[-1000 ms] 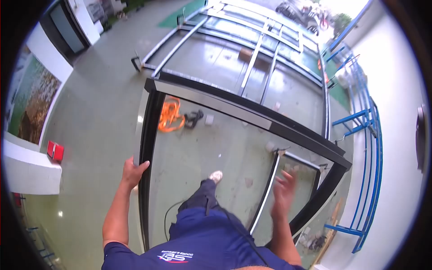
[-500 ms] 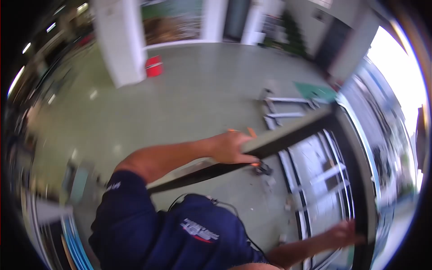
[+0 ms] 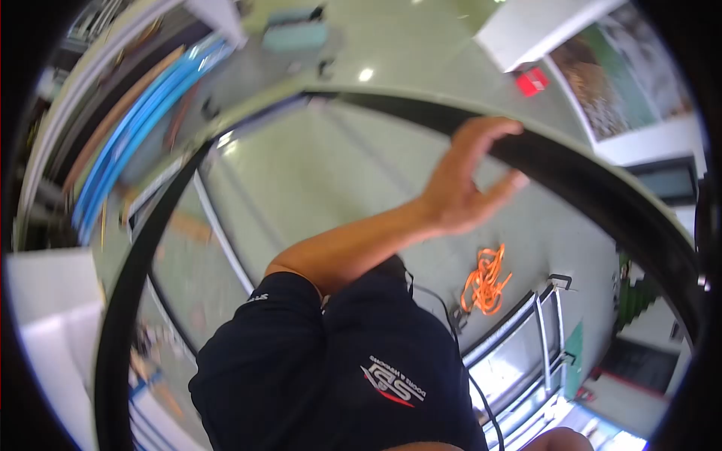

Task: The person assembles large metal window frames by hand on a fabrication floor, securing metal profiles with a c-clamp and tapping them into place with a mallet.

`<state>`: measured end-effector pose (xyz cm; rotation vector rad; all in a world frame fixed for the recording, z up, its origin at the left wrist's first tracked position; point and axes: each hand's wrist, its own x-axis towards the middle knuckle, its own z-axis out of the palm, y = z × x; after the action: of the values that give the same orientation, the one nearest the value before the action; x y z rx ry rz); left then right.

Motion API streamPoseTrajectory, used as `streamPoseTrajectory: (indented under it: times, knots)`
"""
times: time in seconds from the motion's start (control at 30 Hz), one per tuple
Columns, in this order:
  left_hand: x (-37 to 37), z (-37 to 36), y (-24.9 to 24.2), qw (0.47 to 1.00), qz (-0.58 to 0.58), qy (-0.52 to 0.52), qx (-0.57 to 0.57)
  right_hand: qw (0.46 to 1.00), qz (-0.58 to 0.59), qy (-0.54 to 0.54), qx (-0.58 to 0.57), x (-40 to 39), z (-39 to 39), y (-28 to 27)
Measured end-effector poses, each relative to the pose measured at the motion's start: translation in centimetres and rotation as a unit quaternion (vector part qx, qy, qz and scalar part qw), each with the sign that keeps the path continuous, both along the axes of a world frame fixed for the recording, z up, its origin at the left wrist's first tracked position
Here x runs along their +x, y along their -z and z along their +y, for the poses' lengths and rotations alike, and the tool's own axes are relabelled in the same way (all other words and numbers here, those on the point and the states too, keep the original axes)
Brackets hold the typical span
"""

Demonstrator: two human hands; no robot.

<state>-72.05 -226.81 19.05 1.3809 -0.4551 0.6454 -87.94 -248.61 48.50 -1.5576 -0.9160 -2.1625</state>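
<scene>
A large black rectangular frame (image 3: 602,192) with a pale outer edge surrounds much of my view and looks bowed by the lens. My left hand (image 3: 462,184) reaches across to its far bar, with fingers over the outer side and thumb at the inner side, so the bar lies between them. At the bottom right only a bit of my right arm (image 3: 558,440) shows; the right hand is out of sight. My dark printed shirt (image 3: 331,361) fills the lower middle.
A heap of orange strap (image 3: 487,282) lies on the floor. Metal frames on a rack (image 3: 519,338) stand at lower right. Blue profiles (image 3: 150,124) are stacked at upper left, a light-blue piece (image 3: 295,36) beyond. A red box (image 3: 531,81) sits by a white pillar (image 3: 538,30).
My view has turned left and downward. The frame has swung round with it and now encircles the view. My right hand has left the picture, and the orange strap shows fully.
</scene>
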Motion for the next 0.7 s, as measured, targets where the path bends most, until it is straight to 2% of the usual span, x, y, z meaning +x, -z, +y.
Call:
streamPoseTrajectory:
  times: [0.07,0.1,0.13,0.17,0.2,0.23,0.27,0.33,0.37,0.4,0.43,0.5,0.57,0.63,0.7]
  knots:
    - [-4.2,3.6,8.4,0.979,0.185,-0.08,-0.043,0.997,0.053,-0.045,-0.019,3.2,2.2,0.6]
    - [-7.1,5.8,12.8,0.943,0.296,-0.109,-0.1,0.995,0.071,-0.063,-0.026,4.1,3.7,0.7]
    - [-9.6,8.2,19.4,0.91,0.344,-0.13,-0.192,0.992,0.092,-0.078,-0.035,5.5,4.9,1.2]
    - [-13.2,11.2,21.4,0.848,0.445,-0.228,-0.178,0.99,0.103,-0.089,-0.039,6.2,6.0,1.6]
    - [-16.9,14.6,24.3,0.789,0.477,-0.313,-0.227,0.989,0.107,-0.096,-0.038,6.5,7.0,1.8]
    - [-21.0,19.1,30.6,0.731,0.482,-0.41,-0.255,0.989,0.107,-0.101,-0.036,6.6,7.9,1.9]
    - [-24.7,23.3,28.5,0.697,0.482,-0.441,-0.298,0.989,0.103,-0.104,-0.033,6.2,9.1,2.2]
    - [-30.2,31.9,28.1,0.66,0.332,-0.586,-0.334,0.988,0.104,-0.111,-0.026,6.7,10.7,2.3]
    - [-31.9,35.3,24.5,0.66,0.318,-0.617,-0.288,0.988,0.102,-0.117,-0.023,7.0,11.6,2.0]
    - [-33.0,38.8,21.3,0.655,0.251,-0.676,-0.227,0.988,0.096,-0.123,-0.02,7.3,12.5,1.5]
    - [-32.6,39.5,15.1,0.669,0.188,-0.684,-0.224,0.987,0.089,-0.129,-0.02,7.6,13.5,0.8]
    - [-32.9,43.9,8.8,0.689,0.106,-0.705,-0.134,0.988,0.071,-0.139,-0.019,8.3,15.5,-0.5]
    - [-33.4,49.4,4.2,0.75,0.017,-0.661,0.021,0.987,0.055,-0.149,-0.018,9.3,17.7,-2.0]
    - [-30.6,49.9,-3.4,0.813,-0.054,-0.575,0.075,0.986,0.042,-0.161,-0.018,10.8,20.4,-3.5]
    - [-30.3,55.0,-5.5,0.848,-0.063,-0.526,-0.023,0.984,0.028,-0.173,-0.019,12.5,23.3,-4.7]
